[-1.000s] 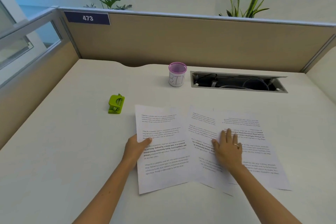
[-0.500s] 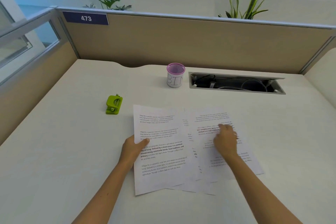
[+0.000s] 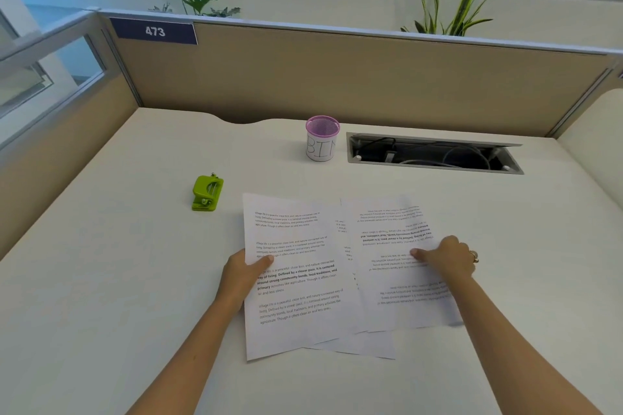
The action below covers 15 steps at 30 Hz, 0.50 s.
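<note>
Left hand pinches left sheet, fingers hidden | right hand grips right sheet | I barely see third sheet

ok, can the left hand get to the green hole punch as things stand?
Probably yes: only bare desk lies between left hand and hole punch, but it grips the left sheet now.

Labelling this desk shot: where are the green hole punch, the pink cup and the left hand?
green hole punch (image 3: 206, 193): head view, top cover.
pink cup (image 3: 320, 149): head view, front label.
left hand (image 3: 242, 274): head view, its back.
</note>
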Each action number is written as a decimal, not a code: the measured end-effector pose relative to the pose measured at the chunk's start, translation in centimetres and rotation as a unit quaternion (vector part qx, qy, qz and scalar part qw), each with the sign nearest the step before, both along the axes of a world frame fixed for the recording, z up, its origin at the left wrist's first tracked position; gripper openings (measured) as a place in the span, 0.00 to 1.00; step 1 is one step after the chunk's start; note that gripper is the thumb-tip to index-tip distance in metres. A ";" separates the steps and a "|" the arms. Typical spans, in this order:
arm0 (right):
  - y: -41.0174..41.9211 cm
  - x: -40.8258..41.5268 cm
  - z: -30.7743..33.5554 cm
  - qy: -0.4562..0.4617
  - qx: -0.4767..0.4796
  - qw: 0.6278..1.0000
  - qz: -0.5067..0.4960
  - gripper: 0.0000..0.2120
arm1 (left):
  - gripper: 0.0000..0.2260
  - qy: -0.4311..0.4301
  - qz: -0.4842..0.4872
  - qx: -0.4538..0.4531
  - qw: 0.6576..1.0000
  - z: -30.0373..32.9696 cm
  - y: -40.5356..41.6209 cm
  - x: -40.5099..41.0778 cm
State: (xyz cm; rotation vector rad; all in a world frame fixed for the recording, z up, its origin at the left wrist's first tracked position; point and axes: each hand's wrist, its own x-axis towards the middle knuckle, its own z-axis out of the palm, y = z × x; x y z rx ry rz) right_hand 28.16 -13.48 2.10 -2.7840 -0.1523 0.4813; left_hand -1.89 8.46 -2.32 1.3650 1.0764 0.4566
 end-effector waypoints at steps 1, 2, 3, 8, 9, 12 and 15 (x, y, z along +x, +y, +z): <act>0.0 0.0 0.1 0.007 0.007 1.000 0.000 0.35 | 0.09 0.000 0.000 0.000 1.000 0.0 0.0 0.0; 0.0 0.1 0.2 0.013 0.015 1.000 0.001 0.34 | 0.09 -0.002 -0.001 0.000 1.000 0.0 0.0 -0.1; 0.1 0.1 0.3 0.019 0.027 0.999 0.001 0.34 | 0.09 -0.004 -0.002 0.001 1.000 0.0 0.0 -0.1; -0.5 0.3 0.5 0.015 0.107 0.994 -0.003 0.19 | 0.10 -0.010 -0.005 -0.002 1.000 0.0 0.0 -0.2; -0.6 0.4 0.6 0.008 0.130 0.991 -0.004 0.15 | 0.10 -0.012 -0.005 -0.003 1.000 0.0 -0.1 -0.2; -0.9 1.0 1.6 -0.013 0.225 0.974 -0.025 0.10 | 0.10 -0.015 -0.007 -0.006 1.000 0.1 0.0 -0.2; -0.7 2.2 3.2 0.001 0.325 0.943 -0.076 0.11 | 0.09 -0.018 -0.010 -0.010 1.000 0.2 0.0 -0.3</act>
